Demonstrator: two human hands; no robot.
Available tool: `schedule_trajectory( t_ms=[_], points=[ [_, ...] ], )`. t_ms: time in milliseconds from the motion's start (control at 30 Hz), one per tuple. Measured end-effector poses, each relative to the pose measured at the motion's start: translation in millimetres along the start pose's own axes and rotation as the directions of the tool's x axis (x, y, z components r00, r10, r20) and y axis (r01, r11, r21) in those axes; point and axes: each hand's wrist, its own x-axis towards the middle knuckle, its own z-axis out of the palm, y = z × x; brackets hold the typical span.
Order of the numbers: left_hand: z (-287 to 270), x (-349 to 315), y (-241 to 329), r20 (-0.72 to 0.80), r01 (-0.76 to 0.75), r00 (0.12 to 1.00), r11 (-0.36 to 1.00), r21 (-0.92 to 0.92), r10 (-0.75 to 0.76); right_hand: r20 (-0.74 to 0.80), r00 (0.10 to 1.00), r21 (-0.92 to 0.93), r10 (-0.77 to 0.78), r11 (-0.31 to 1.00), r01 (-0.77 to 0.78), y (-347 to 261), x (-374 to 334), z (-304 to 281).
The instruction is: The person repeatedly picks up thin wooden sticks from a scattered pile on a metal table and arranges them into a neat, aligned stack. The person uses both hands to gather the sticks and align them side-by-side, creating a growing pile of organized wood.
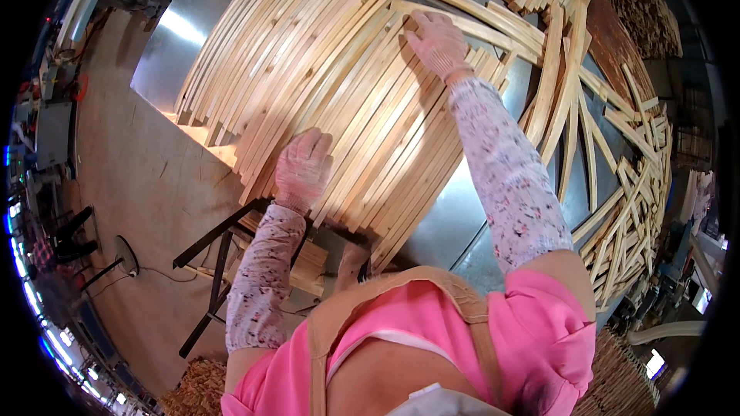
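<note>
While both gloved hands, left and right, press flat and open-palmed on the slats, loose ones wait unsorted along the bench's right edge.

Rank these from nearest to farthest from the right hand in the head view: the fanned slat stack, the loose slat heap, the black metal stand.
From the right hand:
1. Fanned slat stack, under the hand.
2. Loose slat heap, to the right.
3. Black metal stand, lower left, beneath the table edge.
</note>
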Motion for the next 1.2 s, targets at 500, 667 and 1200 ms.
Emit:
schedule_trajectory(
  t_ms=[500, 667, 1200],
  points=[
    [6.6, 4.1, 7.2, 0.07, 0.21, 0.973, 0.968, 0.139, -0.221, 0.361, 0.929, 0.083, 0.084, 0.989, -0.122, 11.0, 55.9, -4.5],
    [11.5, -1.6, -5.5, -0.078, 0.092, 0.994, 0.974, 0.208, -0.077, 0.386, 0.92, 0.771, 0.063, 0.525, -0.36, -22.3, 35.0, -68.8],
    [-89.7, 116.1, 128.7, -0.172, -0.366, 0.89, 0.886, 0.285, 0.423, 0.689, 0.7, 0.701, -0.188, -0.072, -0.709, -25.0, -127.7, -116.0]
  ],
)
